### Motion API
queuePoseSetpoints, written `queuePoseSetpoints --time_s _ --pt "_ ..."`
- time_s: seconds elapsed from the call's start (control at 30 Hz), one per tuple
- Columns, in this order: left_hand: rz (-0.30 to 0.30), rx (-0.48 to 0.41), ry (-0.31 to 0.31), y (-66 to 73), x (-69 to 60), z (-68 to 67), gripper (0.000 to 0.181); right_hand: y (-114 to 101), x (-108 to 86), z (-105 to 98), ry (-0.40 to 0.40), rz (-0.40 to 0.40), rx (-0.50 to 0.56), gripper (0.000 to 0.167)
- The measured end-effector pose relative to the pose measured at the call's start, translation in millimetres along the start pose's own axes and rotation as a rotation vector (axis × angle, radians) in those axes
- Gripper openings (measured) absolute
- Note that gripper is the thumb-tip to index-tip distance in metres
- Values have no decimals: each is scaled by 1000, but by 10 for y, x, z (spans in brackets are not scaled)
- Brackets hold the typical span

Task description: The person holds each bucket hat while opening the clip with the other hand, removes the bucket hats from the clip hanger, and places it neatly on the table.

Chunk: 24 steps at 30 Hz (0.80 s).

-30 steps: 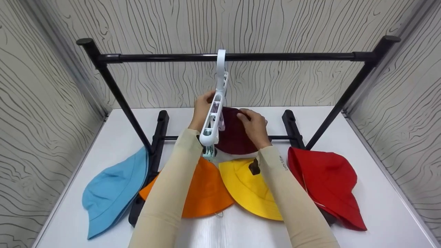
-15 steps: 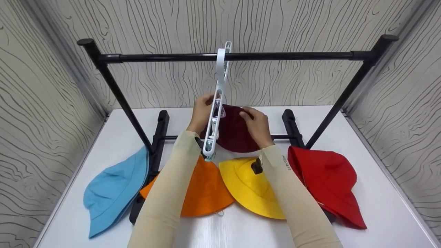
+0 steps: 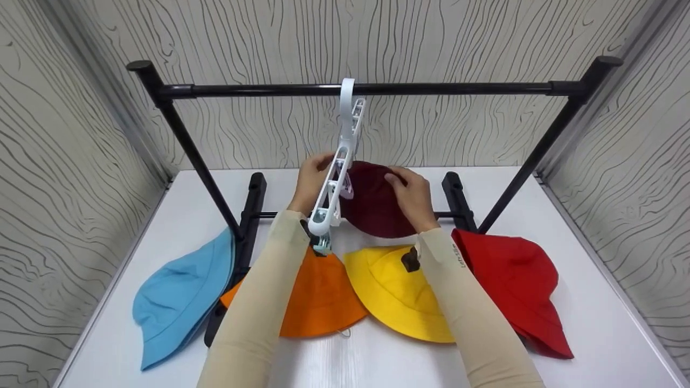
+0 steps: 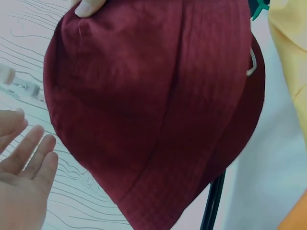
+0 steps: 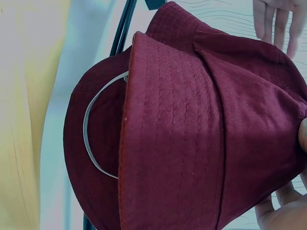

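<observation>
A maroon bucket hat (image 3: 372, 207) hangs crown up from my right hand (image 3: 414, 196). In the right wrist view, the thumb lies on the crown's near side and the fingers curl behind. A white elastic strap (image 5: 87, 124) shows under its brim. My left hand (image 3: 311, 180) is left of the white clip hanger (image 3: 330, 188), partly hidden by it in the head view. In the left wrist view, that hand's fingers (image 4: 31, 153) are spread and relaxed, beside the hat and holding nothing. The hanger's hook sits over the black rail (image 3: 458, 89); small clips hang below its bar.
On the white table lie a light blue hat (image 3: 180, 302), an orange hat (image 3: 321, 302), a yellow hat (image 3: 396, 296) and a red hat (image 3: 515, 285). The black rack's posts (image 3: 194, 156) and feet stand around the work. Wood-patterned panels (image 3: 485, 43) enclose the sides and back.
My right hand has shifted slightly right with the maroon hat. The hanger has rocked on the rail, its far end rising and then dropping. My left hand has moved slightly lower.
</observation>
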<state>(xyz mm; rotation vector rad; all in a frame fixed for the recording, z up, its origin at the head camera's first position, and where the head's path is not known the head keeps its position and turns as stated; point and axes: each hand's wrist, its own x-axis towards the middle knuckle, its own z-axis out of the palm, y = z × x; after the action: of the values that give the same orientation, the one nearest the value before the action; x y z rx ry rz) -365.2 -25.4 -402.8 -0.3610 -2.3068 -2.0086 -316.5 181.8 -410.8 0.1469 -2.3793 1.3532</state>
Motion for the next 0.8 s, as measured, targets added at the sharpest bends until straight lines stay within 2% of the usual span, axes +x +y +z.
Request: queuePoseSetpoints --time_s 0.17,0.37,0.63,0.73,0.8 --pt "-39 18 -5 -13 -49 -36 35 12 6 -55 -4 20 -9 26" --pt "-22 33 29 -103 -60 -18 34 23 9 -137 -9 52 -4 27" --pt "-10 96 52 -118 -107 6 32 42 35 -226 47 -3 -18 24" --pt "0 61 41 -240 -69 1 33 36 32 -265 59 -16 -24 23" --pt "33 47 42 -344 -26 -2 33 27 30 -297 62 -20 -28 24"
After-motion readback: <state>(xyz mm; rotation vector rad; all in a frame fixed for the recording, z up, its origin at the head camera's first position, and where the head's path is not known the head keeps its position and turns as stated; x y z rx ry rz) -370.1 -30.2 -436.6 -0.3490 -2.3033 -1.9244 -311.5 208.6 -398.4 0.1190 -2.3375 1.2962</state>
